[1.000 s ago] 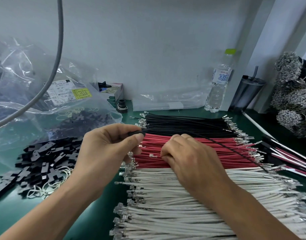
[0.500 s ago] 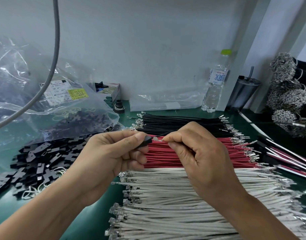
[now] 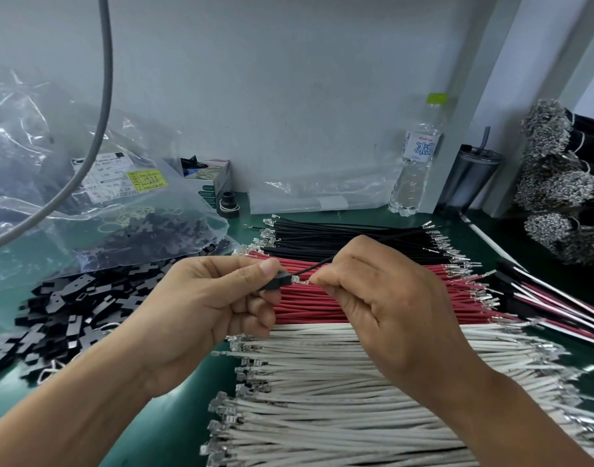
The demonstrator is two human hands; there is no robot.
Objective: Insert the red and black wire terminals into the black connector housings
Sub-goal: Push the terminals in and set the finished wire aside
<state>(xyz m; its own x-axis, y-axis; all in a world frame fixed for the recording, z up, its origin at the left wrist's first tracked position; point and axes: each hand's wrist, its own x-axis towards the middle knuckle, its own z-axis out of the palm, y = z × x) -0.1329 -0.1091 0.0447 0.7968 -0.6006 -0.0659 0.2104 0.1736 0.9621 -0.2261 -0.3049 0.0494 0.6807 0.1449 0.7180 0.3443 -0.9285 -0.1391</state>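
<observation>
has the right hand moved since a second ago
Yes. The right hand has lifted off the red wires and come left to the left hand, pinching a black wire.

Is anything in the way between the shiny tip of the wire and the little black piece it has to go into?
Nothing visible blocks it. The left hand pinches the black connector housing, and the right hand holds the metal terminal right at its opening. A black wire already enters the housing just above.
</observation>
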